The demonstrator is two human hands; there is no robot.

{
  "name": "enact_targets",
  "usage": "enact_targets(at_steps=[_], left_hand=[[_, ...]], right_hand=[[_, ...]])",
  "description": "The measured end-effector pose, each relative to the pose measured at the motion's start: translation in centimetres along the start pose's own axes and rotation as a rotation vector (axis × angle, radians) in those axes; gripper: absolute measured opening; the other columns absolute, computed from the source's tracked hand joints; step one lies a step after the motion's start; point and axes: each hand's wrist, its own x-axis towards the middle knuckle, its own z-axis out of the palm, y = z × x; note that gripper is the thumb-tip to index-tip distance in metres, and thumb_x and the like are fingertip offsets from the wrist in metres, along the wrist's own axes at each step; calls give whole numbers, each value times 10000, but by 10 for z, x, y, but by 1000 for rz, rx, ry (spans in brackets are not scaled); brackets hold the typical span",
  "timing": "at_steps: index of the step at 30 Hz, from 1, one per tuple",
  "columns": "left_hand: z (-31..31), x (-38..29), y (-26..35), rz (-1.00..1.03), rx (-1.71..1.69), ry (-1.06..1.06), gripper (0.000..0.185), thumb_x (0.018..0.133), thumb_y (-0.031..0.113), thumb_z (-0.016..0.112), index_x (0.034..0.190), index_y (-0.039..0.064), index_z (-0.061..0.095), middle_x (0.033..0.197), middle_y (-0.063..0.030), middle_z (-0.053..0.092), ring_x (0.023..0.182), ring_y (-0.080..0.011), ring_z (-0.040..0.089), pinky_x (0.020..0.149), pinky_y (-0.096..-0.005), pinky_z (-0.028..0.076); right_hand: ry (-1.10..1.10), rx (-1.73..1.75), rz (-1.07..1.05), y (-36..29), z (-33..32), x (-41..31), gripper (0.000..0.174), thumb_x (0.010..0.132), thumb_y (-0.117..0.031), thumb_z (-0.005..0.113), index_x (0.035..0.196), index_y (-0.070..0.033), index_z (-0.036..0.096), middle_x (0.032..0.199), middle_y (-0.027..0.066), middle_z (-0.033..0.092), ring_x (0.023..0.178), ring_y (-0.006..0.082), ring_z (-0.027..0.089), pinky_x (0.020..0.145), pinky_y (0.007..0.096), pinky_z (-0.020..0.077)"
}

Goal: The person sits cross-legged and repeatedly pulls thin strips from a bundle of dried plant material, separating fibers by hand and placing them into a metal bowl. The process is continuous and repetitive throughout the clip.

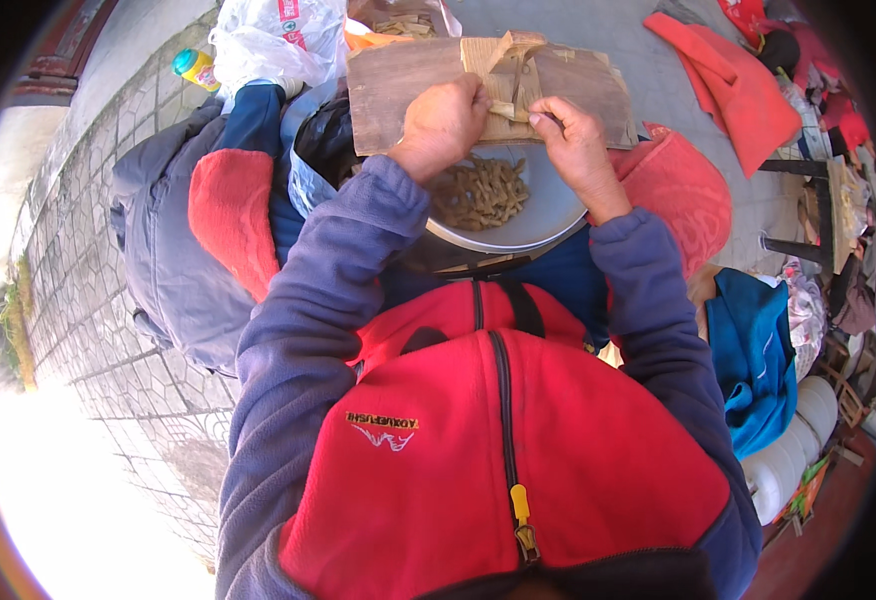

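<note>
A wooden board (408, 82) lies across the front, with a paler wooden block and an upright wooden piece (516, 49) fixed on it. Over the board, my left hand (449, 116) pinches one end of a small pale strip (509, 111), perhaps wood or folded leaf. At the strip's other end is my right hand (571, 142), thumb and forefinger closed on it. Below the board sits a round pale basin (550, 202), partly covered by the board, holding a heap of small brownish pieces (483, 196). The pieces' material is unclear.
A blue bag (306, 169) with a dark lining stands left of the basin. Beyond the board are white plastic bags (280, 45) and a container with pale strips (404, 26). A jar with a teal lid (196, 67) is at upper left. Red cloths (738, 90) and a black-legged stool (820, 210) are at right.
</note>
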Motion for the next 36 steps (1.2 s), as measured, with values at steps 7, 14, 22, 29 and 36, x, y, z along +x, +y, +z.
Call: enact_targets(at_steps=[7, 14, 22, 29, 36], left_hand=[[-17, -36, -22, -36, -257, -11, 190, 925, 236, 592, 923, 50, 631, 751, -139, 662, 694, -286, 644, 646, -409, 503], [-24, -79, 17, -163, -803, -419, 323, 1022, 311, 512, 888, 37, 621, 676, 28, 527, 601, -53, 446, 543, -213, 374], [-98, -108, 41, 69, -84, -137, 267, 934, 313, 610, 893, 63, 693, 707, -151, 649, 633, -341, 631, 575, -395, 506], [-179, -84, 148, 560, -188, -20, 226, 929, 199, 630, 849, -10, 664, 654, -86, 610, 554, -194, 551, 518, -307, 448], [-97, -58, 109, 125, -1036, -630, 311, 1030, 290, 507, 1079, 20, 653, 646, 45, 459, 571, -30, 387, 506, -212, 304]], right_hand=[[198, -386, -376, -37, -16, -18, 94, 870, -149, 648, 923, -75, 672, 970, 125, 654, 900, 304, 618, 705, 384, 472], [153, -87, -232, -70, 17, -14, 176, 914, -201, 655, 820, -55, 627, 603, 123, 552, 532, 280, 545, 540, 389, 444], [-271, 418, 116, -95, -7, -36, 209, 951, -165, 625, 841, 13, 628, 615, 30, 468, 586, 99, 445, 538, 296, 404], [-464, 1007, -184, -194, -69, -42, 222, 949, -186, 625, 1023, 21, 657, 817, 103, 705, 716, 178, 674, 604, 304, 487], [-158, 1406, -48, -144, -76, -39, 339, 986, -178, 581, 1239, 49, 588, 996, 99, 698, 791, 150, 640, 726, 279, 503]])
